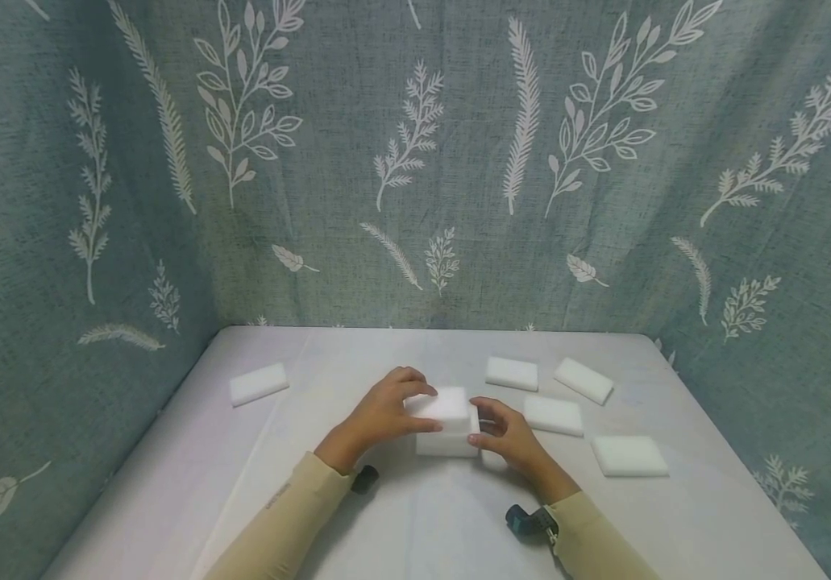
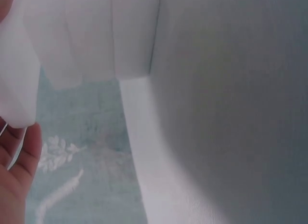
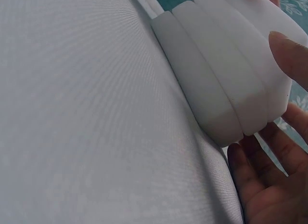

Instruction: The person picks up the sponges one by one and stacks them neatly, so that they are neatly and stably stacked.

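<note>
A stack of white sponges (image 1: 447,445) lies flat on the table in front of me, one on top of another. My left hand (image 1: 384,408) holds the top sponge (image 1: 451,405) at its left end, thumb on the near side and fingers on the far side. In the left wrist view this top sponge (image 2: 18,65) leans at an angle to the others. At the right end, my right hand (image 1: 511,439) grips the stack, its thumb (image 3: 291,58) on the near face and its fingers (image 3: 274,159) around the far corner.
One loose sponge (image 1: 259,384) lies at the back left of the white table (image 1: 321,515). Several more lie to the right, among them a sponge (image 1: 553,415) close beyond my right hand and a sponge (image 1: 629,456) farther right. A leaf-patterned curtain (image 1: 415,161) surrounds the table's back and sides.
</note>
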